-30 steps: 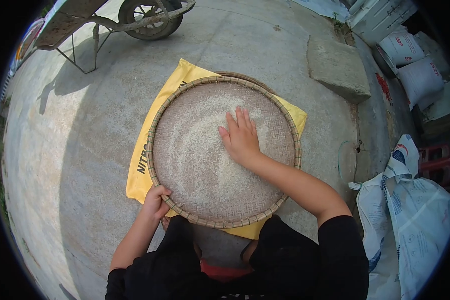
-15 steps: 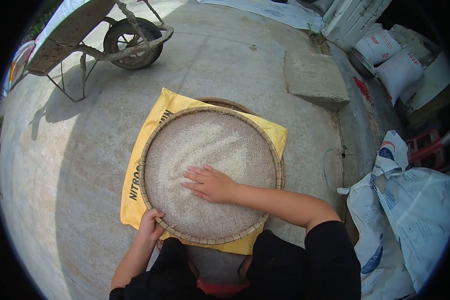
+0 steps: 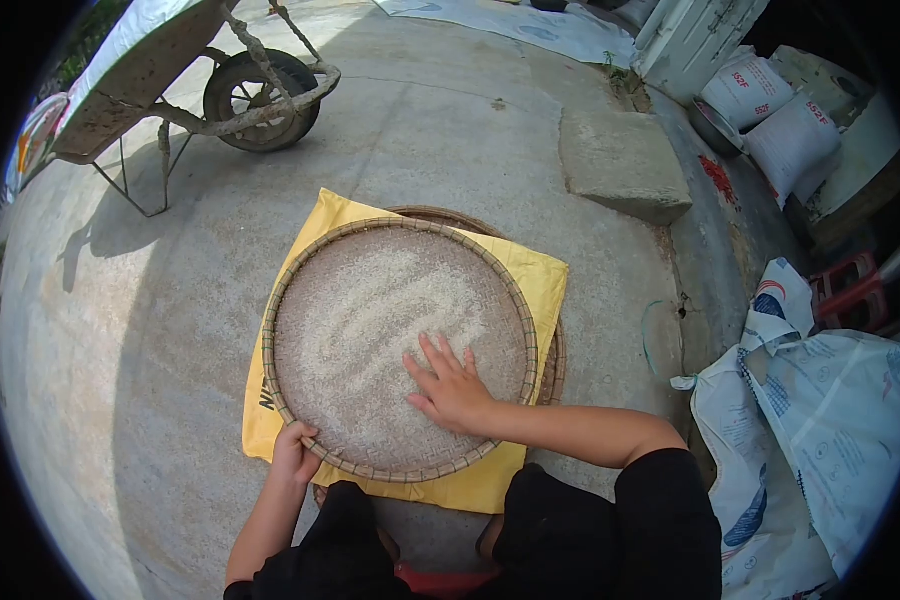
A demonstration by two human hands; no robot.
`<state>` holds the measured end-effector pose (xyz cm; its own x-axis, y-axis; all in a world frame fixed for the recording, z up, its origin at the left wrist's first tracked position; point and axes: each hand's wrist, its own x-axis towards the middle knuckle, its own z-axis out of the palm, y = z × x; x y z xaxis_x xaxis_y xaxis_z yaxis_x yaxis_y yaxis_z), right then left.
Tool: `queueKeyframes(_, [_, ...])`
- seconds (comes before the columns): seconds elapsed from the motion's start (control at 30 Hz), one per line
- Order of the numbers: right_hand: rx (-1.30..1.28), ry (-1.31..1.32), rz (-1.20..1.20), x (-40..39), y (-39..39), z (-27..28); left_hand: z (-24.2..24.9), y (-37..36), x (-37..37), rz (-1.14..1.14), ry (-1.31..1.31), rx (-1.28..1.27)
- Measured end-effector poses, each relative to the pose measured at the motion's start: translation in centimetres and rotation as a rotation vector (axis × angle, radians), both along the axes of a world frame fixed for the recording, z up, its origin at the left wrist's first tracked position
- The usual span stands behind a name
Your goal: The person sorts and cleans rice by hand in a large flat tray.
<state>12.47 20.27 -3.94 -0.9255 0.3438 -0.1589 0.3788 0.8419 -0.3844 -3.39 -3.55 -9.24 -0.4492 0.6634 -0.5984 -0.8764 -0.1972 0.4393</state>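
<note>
A round woven winnowing basket [image 3: 300,270] with a bound rim holds a thin spread of pale grain that looks like rice [image 3: 390,290]. My left hand [image 3: 293,453] grips its rim at the lower left, thumb over the edge. Inside, my right hand [image 3: 454,393] lies palm down on the grain at the lower right, fingers spread. Beneath the basket is a yellow sack [image 3: 537,280] with black lettering mostly covered. Part of another woven basket [image 3: 555,370] shows under the sack at the right and top.
A wheelbarrow [image 3: 260,100] stands on the concrete at the upper left. To the upper right are a concrete block [image 3: 625,165] and filled white sacks [image 3: 792,145]. White printed bags [image 3: 835,410] lie close on my right, beside a red plastic stool or crate [image 3: 850,290].
My right hand has moved right and down across the grain, its fingers spreading wider. The basket has shifted slightly left, covering more of the sack's lettering. My left hand keeps its grip.
</note>
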Motion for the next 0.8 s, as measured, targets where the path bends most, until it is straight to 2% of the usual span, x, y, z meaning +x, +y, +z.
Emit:
queueKeyframes(0.07, [0.016,-0.077,0.235,-0.1,-0.8,1.1,0.4,0.5,0.2,0.003,0.031,0.01])
queueKeyframes(0.1, [0.016,-0.071,0.23,0.0,-0.6,1.7,0.4,0.7,0.1,-0.002,0.037,0.009])
queueKeyframes(0.17, [0.028,-0.027,0.024,0.2,-0.3,2.6,0.2,0.4,-0.1,-0.023,0.011,-0.021])
queueKeyframes(0.23, [0.125,0.084,-0.067,0.8,2.3,4.6,0.2,0.2,-0.2,-0.028,0.025,-0.027])
queueKeyframes(0.3, [0.225,0.13,-0.263,1.7,5.5,5.4,1.5,0.9,-0.1,-0.017,0.086,0.008])
queueKeyframes(0.37, [0.179,0.146,-0.496,3.4,8.0,5.6,1.4,1.0,-0.6,-0.033,0.088,0.02])
queueKeyframes(0.4, [0.168,0.145,-0.506,4.3,8.6,5.6,1.3,0.8,-0.7,-0.044,0.077,0.024])
queueKeyframes(0.47, [0.075,0.11,-0.773,5.9,9.3,5.3,1.8,1.2,-1.0,-0.041,0.088,-0.005])
queueKeyframes(0.5, [0.069,0.116,-0.779,6.9,10.1,3.8,1.8,1.4,-1.1,-0.042,0.097,0.004])
queueKeyframes(0.57, [-0.863,0.313,-0.898,8.3,11.5,0.6,2.1,1.8,-1.4,-0.066,0.107,0.036])
queueKeyframes(0.6, [-0.856,0.314,-0.9,8.7,11.1,0.5,2.3,2.1,-1.5,-0.068,0.105,0.042])
queueKeyframes(0.67, [-1.705,0.582,-0.864,9.2,9.0,0.1,2.6,2.2,-2.0,-0.124,0.123,-0.001])
queueKeyframes(0.73, [-1.758,0.586,-0.866,9.9,8.3,-1.1,1.1,1.9,-3.6,-0.159,0.11,0.036])
queueKeyframes(0.8, [-1.814,0.59,-0.867,10.2,7.7,-2.0,0.5,2.0,-5.1,-0.351,0.284,-0.092])
